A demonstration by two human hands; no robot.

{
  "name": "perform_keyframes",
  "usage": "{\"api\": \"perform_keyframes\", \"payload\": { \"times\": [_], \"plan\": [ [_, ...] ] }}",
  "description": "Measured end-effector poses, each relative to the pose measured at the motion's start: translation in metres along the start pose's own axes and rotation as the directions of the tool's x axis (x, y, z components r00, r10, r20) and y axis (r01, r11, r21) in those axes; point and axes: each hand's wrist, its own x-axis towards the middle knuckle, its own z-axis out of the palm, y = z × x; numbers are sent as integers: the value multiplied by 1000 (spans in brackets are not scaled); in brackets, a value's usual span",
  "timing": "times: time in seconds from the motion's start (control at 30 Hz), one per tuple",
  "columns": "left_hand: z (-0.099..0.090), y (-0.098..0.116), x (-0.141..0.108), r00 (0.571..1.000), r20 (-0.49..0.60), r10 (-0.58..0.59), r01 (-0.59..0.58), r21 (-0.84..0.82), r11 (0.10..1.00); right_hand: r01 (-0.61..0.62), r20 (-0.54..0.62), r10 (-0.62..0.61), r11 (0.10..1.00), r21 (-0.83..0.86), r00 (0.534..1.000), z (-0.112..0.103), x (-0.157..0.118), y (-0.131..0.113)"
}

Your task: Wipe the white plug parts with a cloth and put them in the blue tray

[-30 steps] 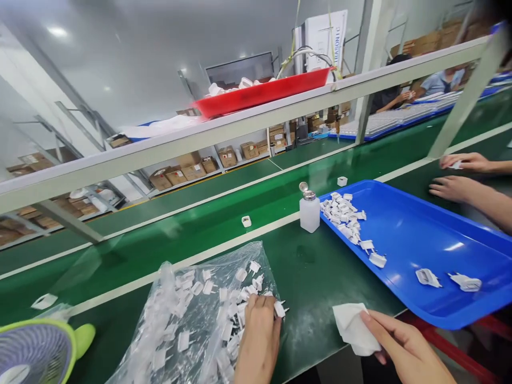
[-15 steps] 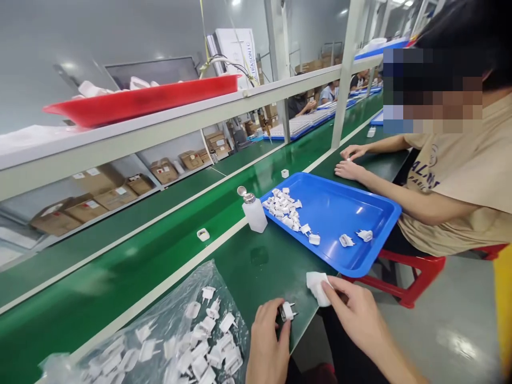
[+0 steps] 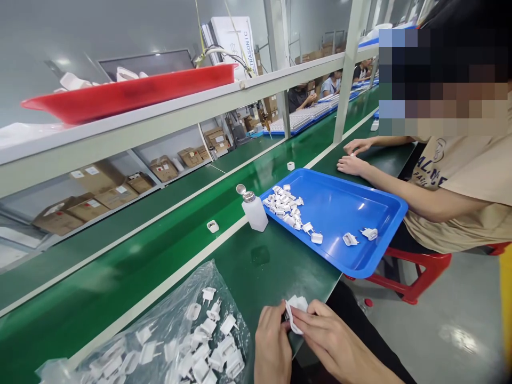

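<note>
Near the table's front edge, my left hand is closed on a small plug piece, mostly hidden now behind the cloth and fingers. My right hand pinches a white cloth and presses it against that piece. Left of my hands lies a clear plastic bag with several white plug pieces in and on it. Beyond my hands, a blue tray holds a pile of white plug pieces and two apart on its right side. A white bottle with a raised metal lid stands beside the tray.
Small white pieces lie on the green conveyor belt. A red tray rests on the shelf above. At the right sits a person with both hands over the table. A red stool stands below.
My right hand has moved left with the cloth, bringing it against the piece in my left hand. The small white pieces on the belt have shifted right and away.
</note>
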Motion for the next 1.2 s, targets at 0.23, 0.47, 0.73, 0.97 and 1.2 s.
{"api": "perform_keyframes", "payload": {
  "times": [0.23,0.47,0.73,0.97,1.2],
  "plan": [
    [-2,-10,7,1000,-25,-15,13,-54,998,-147,-23,153,974,174,988,-21,40,3],
    [-10,16,-3,943,-172,-286,183,-453,873,-377,-220,574,735,564,789,-15,29,0],
    [-21,56,2,795,-584,168,-267,-87,960,-211,-154,655,444,871,740,21,15,-42],
    [-24,62,3,762,-645,62,-177,-116,977,-207,-323,669,586,784,669,21,4,-49],
    [-31,81,9,785,-254,-565,185,-775,604,183,-528,-212,977,-107,822,-6,12,-57]
  ]
}}
